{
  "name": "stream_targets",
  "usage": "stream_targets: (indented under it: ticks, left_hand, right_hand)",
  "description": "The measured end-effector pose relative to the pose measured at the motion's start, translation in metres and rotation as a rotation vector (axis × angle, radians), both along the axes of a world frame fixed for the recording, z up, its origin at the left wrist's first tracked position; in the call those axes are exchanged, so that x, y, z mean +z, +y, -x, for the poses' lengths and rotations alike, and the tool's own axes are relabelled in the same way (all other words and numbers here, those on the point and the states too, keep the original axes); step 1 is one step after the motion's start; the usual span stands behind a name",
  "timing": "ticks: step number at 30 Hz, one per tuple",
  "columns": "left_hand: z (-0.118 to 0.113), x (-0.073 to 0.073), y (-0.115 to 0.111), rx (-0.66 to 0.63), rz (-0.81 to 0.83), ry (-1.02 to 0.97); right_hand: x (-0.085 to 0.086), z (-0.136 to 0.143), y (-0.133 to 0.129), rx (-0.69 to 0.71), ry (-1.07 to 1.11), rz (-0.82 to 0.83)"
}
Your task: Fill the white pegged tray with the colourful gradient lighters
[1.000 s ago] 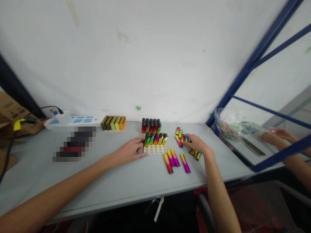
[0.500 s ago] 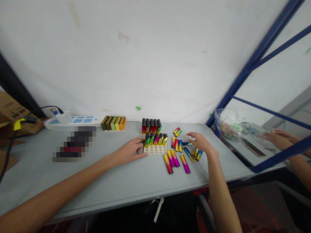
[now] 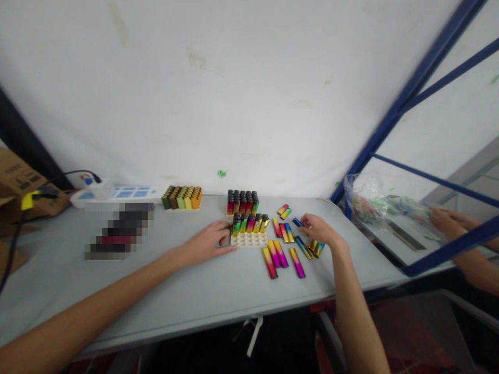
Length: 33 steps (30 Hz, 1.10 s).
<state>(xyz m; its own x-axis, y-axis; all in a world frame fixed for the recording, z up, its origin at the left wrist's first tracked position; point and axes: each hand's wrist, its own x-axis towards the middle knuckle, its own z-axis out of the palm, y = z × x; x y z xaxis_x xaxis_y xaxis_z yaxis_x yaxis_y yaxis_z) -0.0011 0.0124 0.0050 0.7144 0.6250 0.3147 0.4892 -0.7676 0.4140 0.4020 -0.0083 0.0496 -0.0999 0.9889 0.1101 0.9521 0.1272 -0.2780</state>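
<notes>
My left hand (image 3: 212, 241) grips the left side of a white holed tray (image 3: 251, 241), one digit along its front corner and fingers behind. Upright lighters (image 3: 250, 224) with black tops and green, pink and gold bodies fill its back part; the front holes are bare. To the right, my right hand (image 3: 317, 228) is closed, its fingertips on the end of a blue lighter (image 3: 298, 222), partly hidden by the fingers. Around it lie loose lighters: red, yellow and blue ones (image 3: 283, 231), yellow-and-pink ones (image 3: 297, 263), and a blue-gold one (image 3: 303, 248).
Behind stands a full block of black-topped lighters (image 3: 243, 202); further left is a block of gold-topped ones (image 3: 182, 198). A power strip (image 3: 132, 192) lies along the wall. Blue frame bars (image 3: 374, 137) rise at the right, with another person's hands (image 3: 448, 221) and a plastic bag (image 3: 364, 197) beyond.
My right hand has lowered slightly and its fingers have closed on the blue lighter, which now lies at a different angle. Neighbouring red and yellow lighters have shifted. My left hand stays put.
</notes>
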Motion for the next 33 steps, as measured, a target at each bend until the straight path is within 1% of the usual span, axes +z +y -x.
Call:
stream_targets:
  ticks: [3, 7, 11, 14, 17, 21, 25, 29, 33]
  left_hand:
    - [0.000, -0.001, 0.001, -0.007, -0.003, 0.004]
    - [0.000, 0.000, -0.001, -0.008, -0.007, -0.016]
    - [0.000, 0.001, -0.002, -0.016, -0.020, -0.012]
    - [0.000, 0.001, -0.002, -0.018, -0.025, 0.000]
    - [0.000, 0.000, -0.001, -0.021, -0.031, -0.013]
    - [-0.001, 0.000, -0.001, -0.022, -0.026, -0.009]
    - [-0.002, 0.001, -0.002, -0.027, -0.033, -0.014]
    - [-0.002, 0.000, -0.003, -0.024, -0.048, -0.001]
    - [-0.002, 0.001, -0.003, -0.032, -0.050, -0.002]
  right_hand:
    - [0.008, 0.006, -0.005, 0.037, 0.129, -0.035]
    - [0.027, 0.026, -0.016, 0.164, 0.311, -0.058]
    - [0.047, 0.054, -0.031, 0.308, 0.374, -0.070]
    - [0.051, 0.071, -0.036, 0.379, 0.378, -0.090]
    - [0.042, 0.087, -0.032, 0.413, 0.389, -0.184]
    - [0.020, 0.114, -0.020, 0.440, 0.419, -0.285]
    - [-0.002, 0.142, -0.016, 0.440, 0.414, -0.347]
    - [-0.017, 0.157, -0.016, 0.414, 0.427, -0.335]
    - [-0.022, 0.159, -0.018, 0.396, 0.482, -0.266]
